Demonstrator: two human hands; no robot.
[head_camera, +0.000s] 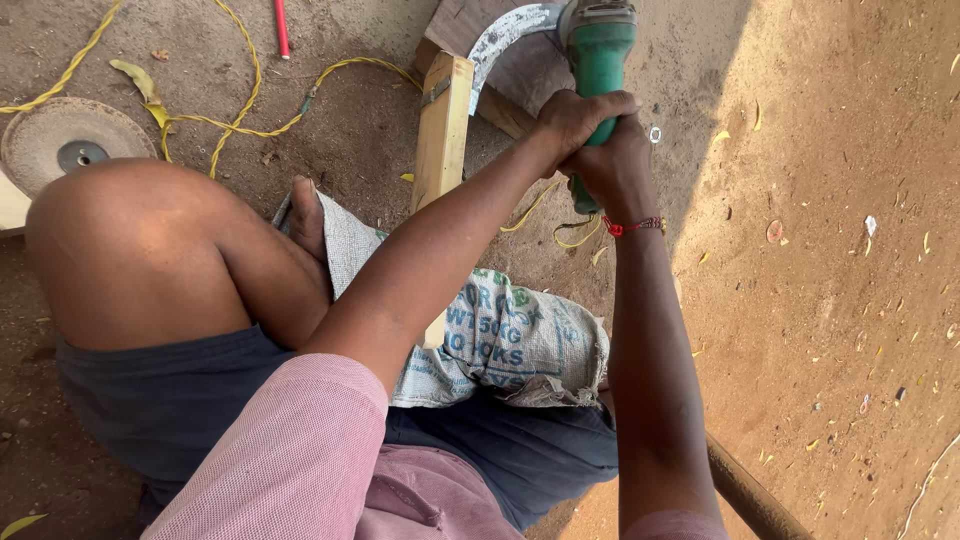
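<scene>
The green-bodied angle grinder (597, 50) sits at twelve o'clock, over a curved grey metal blade (500, 40) fixed to a pale wooden handle (442, 130). Left hand (578, 118) and right hand (612, 170) both wrap their fingers tight around its grip.

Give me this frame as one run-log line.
left hand: gripping green angle grinder | right hand: gripping it lower | grinder head: at curved metal blade | blade: on wooden handle
</scene>
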